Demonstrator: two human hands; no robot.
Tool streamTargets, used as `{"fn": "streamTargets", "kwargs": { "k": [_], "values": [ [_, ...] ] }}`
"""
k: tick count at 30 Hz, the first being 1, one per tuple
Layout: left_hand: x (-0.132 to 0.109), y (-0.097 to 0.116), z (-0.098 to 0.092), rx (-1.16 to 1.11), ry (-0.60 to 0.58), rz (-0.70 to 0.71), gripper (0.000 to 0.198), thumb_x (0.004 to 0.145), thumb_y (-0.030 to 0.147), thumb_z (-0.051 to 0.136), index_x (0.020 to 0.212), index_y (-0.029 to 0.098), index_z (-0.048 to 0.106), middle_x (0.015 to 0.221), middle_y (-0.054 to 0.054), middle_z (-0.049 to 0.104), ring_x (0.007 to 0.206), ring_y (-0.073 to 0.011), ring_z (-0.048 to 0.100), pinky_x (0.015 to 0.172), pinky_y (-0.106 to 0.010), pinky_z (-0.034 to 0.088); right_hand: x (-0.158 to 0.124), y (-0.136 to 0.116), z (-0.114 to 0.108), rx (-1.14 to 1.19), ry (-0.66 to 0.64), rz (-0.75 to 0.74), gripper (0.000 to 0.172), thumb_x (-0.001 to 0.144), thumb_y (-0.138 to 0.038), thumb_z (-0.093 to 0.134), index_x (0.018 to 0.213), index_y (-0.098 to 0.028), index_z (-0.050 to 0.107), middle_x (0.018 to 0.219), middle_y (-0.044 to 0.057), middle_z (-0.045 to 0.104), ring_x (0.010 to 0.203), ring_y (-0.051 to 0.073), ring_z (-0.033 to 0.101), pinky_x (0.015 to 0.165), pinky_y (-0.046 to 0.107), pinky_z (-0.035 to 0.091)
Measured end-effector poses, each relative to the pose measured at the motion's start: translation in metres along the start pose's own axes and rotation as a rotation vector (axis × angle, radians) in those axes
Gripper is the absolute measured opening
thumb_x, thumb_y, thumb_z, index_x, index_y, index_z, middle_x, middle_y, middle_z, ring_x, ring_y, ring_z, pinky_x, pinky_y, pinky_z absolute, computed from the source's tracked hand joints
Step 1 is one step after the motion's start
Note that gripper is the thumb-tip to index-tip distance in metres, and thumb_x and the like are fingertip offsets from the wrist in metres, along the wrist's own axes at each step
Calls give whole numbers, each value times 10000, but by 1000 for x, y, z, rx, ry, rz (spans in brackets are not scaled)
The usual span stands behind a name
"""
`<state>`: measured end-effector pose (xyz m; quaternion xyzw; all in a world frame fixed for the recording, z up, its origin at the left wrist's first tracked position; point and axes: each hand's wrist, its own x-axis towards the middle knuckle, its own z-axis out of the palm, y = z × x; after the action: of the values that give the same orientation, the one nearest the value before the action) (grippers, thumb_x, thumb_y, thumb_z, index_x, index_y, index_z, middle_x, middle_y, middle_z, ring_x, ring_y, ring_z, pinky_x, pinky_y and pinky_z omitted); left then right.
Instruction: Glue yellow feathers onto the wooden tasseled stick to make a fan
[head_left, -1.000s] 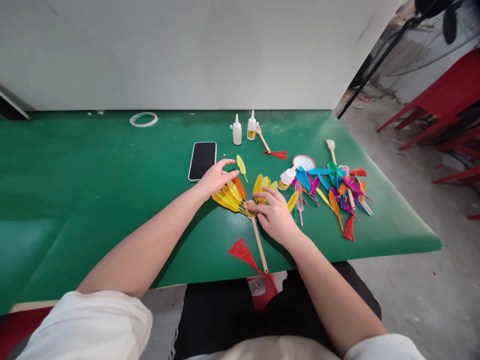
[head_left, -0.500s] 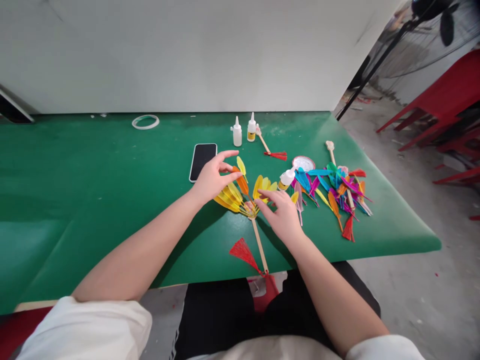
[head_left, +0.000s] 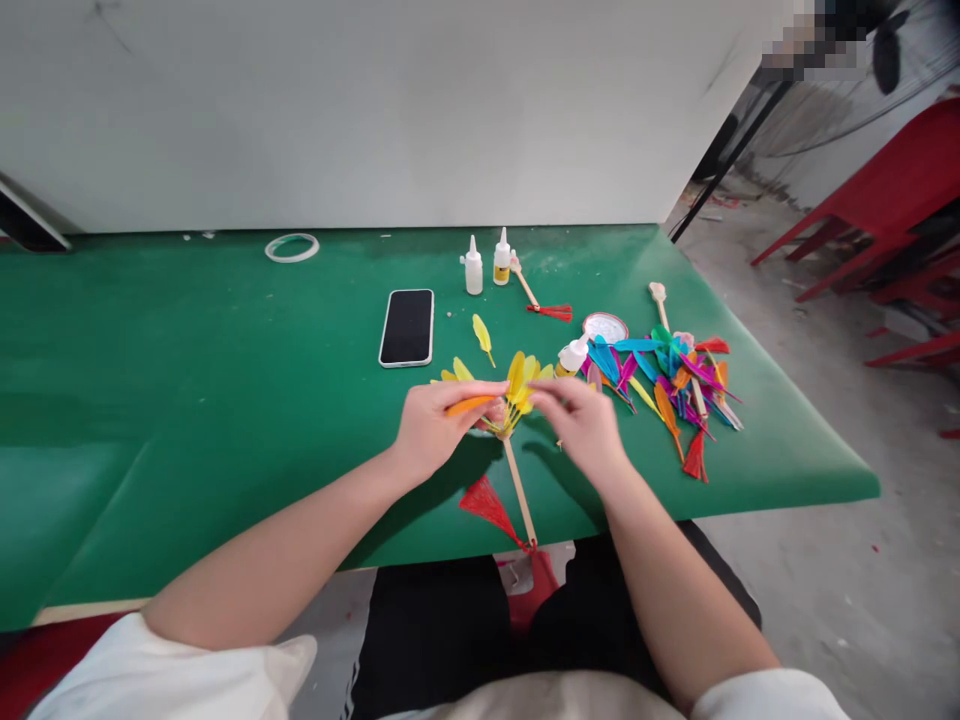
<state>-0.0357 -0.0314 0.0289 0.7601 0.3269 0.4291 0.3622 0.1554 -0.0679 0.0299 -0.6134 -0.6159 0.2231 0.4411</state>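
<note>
A fan with a pale wooden handle (head_left: 519,490) lies at the table's front edge, a red tassel (head_left: 489,508) beside its lower end. Yellow feathers (head_left: 517,378) spread out from its head. My left hand (head_left: 433,425) pinches an orange feather (head_left: 469,405), tilted sideways over the fan's left side, covering some yellow feathers there. Close by on the right, the fingers of my right hand (head_left: 581,425) are drawn together at the yellow feathers; whatever they grip is hidden. A loose yellow feather (head_left: 482,335) rests behind the fan.
A phone (head_left: 406,328) lies left of the fan. Two glue bottles (head_left: 474,270) stand at the back near another tasselled handle (head_left: 526,285). A third bottle (head_left: 571,358) leans by a small dish (head_left: 606,326). Mixed coloured feathers (head_left: 679,375) are heaped on the right.
My left hand has come down and nearer the fan, turning the orange feather from upright to sideways. My right hand has shifted slightly right, and its fingers have closed together.
</note>
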Motion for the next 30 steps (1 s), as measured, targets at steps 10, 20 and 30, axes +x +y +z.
{"fn": "streamTargets", "kwargs": {
  "k": [10,20,30],
  "values": [
    [-17,4,9,353,-161,782,353,845,81,497,1193,142,506,1109,-116,631,1094,-185,556,925,-300,505,38,59,-18,-454,56,6,298,698,-435,628,825,-166,624,813,79,637,863,259,549,791,426,409],
    [-5,-1,-2,380,-219,889,369,806,46,548,1169,109,523,1128,-123,617,1100,-194,545,952,-285,493,43,-30,-70,167,242,-98,306,711,-383,637,992,-268,606,744,-22,567,573,107,505,529,275,416],
    [-4,-1,-3,491,-210,958,316,789,42,566,1105,50,545,1086,-157,632,1099,-201,547,960,-291,485,29,-30,-46,612,236,-64,334,734,-565,525,703,-234,560,444,-80,311,332,55,240,323,229,236]
  ]
}}
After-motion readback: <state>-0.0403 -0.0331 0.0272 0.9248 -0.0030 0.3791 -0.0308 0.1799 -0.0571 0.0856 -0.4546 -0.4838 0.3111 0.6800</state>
